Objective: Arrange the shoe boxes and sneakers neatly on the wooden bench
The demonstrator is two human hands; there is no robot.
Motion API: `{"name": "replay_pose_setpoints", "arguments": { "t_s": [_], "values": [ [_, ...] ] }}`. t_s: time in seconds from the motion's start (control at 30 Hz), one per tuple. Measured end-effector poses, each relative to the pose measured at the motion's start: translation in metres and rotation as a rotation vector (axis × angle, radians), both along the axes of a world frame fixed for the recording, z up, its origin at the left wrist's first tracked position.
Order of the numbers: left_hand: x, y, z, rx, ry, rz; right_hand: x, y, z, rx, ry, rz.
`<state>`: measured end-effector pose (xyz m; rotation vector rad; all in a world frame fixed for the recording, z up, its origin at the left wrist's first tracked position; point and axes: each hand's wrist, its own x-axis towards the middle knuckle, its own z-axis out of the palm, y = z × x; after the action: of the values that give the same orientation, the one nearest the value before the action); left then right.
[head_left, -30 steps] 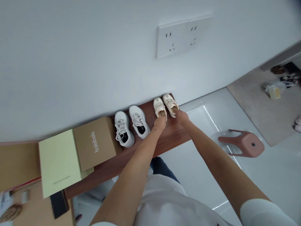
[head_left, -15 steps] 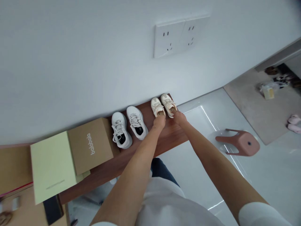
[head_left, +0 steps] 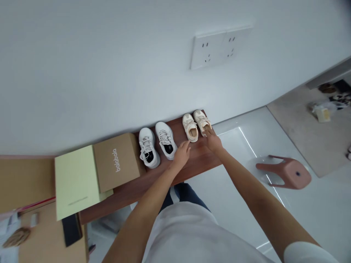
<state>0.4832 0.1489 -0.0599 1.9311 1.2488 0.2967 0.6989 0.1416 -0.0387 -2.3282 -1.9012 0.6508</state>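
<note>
A pair of small cream shoes (head_left: 196, 125) stands at the right end of a dark wooden bench (head_left: 153, 175), toes to the wall. My left hand (head_left: 181, 155) hovers just off the left small shoe, fingers apart, holding nothing. My right hand (head_left: 214, 140) has its fingertips on the heel of the right small shoe, fingers extended. A pair of larger white sneakers (head_left: 156, 146) stands to the left of the small pair.
A brown shoe box (head_left: 116, 160) and a pale green lid (head_left: 75, 179) lie on the bench's left part. A pink stool (head_left: 285, 171) lies tipped on the glossy white floor at right. Wall sockets (head_left: 219, 47) sit above. A tan mat with items is far right.
My left hand has let go of the left small shoe and drawn back toward me. My right hand has loosened but still touches the right shoe's heel.
</note>
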Motion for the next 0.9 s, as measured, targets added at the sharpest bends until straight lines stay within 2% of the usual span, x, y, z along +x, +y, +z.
{"name": "replay_pose_setpoints", "arguments": {
  "t_s": [0.13, 0.23, 0.3, 0.37, 0.5, 0.63, 0.73, 0.83, 0.9],
  "values": [
    [-0.078, -0.04, 0.007, 0.039, 0.061, 0.202, -0.047, -0.025, 0.003, 0.081, 0.105, 0.091],
    [-0.122, -0.063, 0.008, 0.083, 0.18, 0.388, -0.097, -0.039, 0.003, 0.052, 0.18, 0.205],
    [-0.136, -0.068, 0.008, 0.065, 0.265, 0.457, -0.131, -0.042, 0.004, 0.001, 0.207, 0.286],
    [-0.139, -0.064, 0.009, 0.005, 0.346, 0.459, -0.16, -0.039, 0.005, -0.067, 0.19, 0.328],
    [-0.131, -0.039, 0.016, -0.148, 0.526, 0.438, -0.194, -0.024, 0.004, -0.223, 0.089, 0.293],
    [-0.126, -0.02, 0.022, -0.196, 0.562, 0.414, -0.197, -0.012, -0.002, -0.25, 0.075, 0.234],
    [-0.125, -0.017, 0.02, -0.17, 0.481, 0.459, -0.18, -0.012, -0.01, -0.14, 0.161, 0.141],
    [-0.124, -0.02, 0.01, -0.193, 0.252, 0.576, -0.151, -0.018, -0.021, 0.006, 0.395, -0.028],
    [-0.122, -0.022, 0.0, -0.304, 0.024, 0.683, -0.132, -0.023, -0.031, 0.026, 0.633, -0.183]
  ]
}}
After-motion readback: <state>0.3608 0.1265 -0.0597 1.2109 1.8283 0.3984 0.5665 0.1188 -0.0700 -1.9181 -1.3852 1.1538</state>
